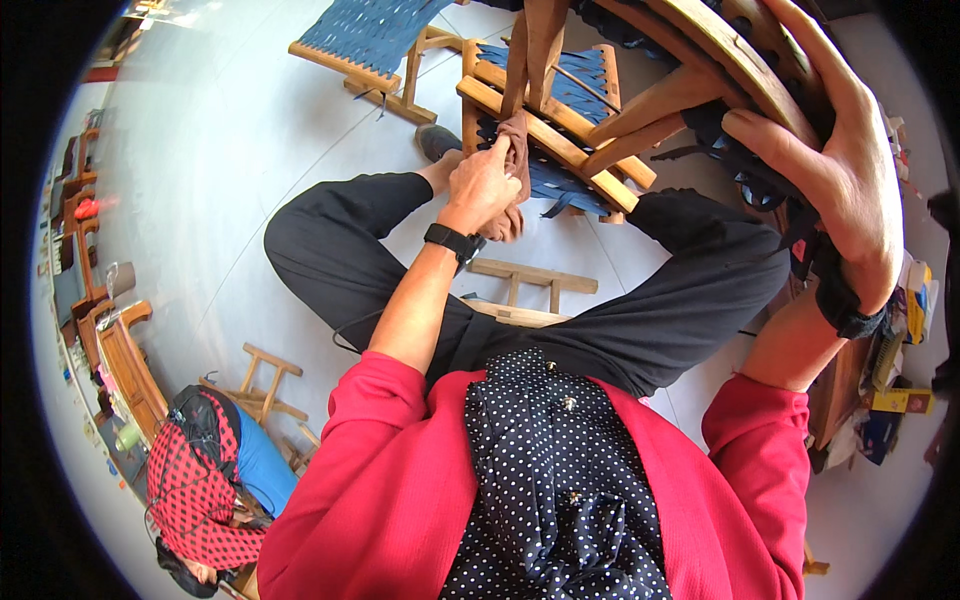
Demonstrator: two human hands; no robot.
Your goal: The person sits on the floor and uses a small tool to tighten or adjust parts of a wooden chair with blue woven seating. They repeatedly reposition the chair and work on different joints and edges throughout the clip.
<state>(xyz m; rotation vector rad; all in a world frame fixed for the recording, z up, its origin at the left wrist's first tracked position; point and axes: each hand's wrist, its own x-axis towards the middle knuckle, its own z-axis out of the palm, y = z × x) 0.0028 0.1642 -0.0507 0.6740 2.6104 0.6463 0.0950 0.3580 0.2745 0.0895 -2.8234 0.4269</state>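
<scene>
Nearest to me, in the lower middle of the frame, are my black dotted top (pixel 555 470) and open red jacket (pixel 375 455). At the upper right my right hand (pixel 840 180) lies against a curved wooden frame (pixel 735 50), thumb on the near edge and a long finger stretched along the wood; the other fingers are hidden, so I cannot tell how tightly it closes. A dark band (pixel 848 305) circles that wrist. Well apart from it, just above the middle, my left hand (pixel 485 188) is clamped on a brown cloth (pixel 516 165), pressed at the lower end of the frame's slim legs, and a black watch (pixel 452 240) sits on its wrist. My black trousers (pixel 340 250) spread to either side. Between my knees, at the upper centre, stands a wooden stool (pixel 560 145) with blue woven straps, the legs of the frame reaching down over its bars. Another blue-strapped seat (pixel 365 35) is at the upper left, on the pale floor (pixel 260 130). Farther off, at the lower left, a person (pixel 200 480) in a red dotted top bends forward near a small wooden rack (pixel 265 385).
</scene>
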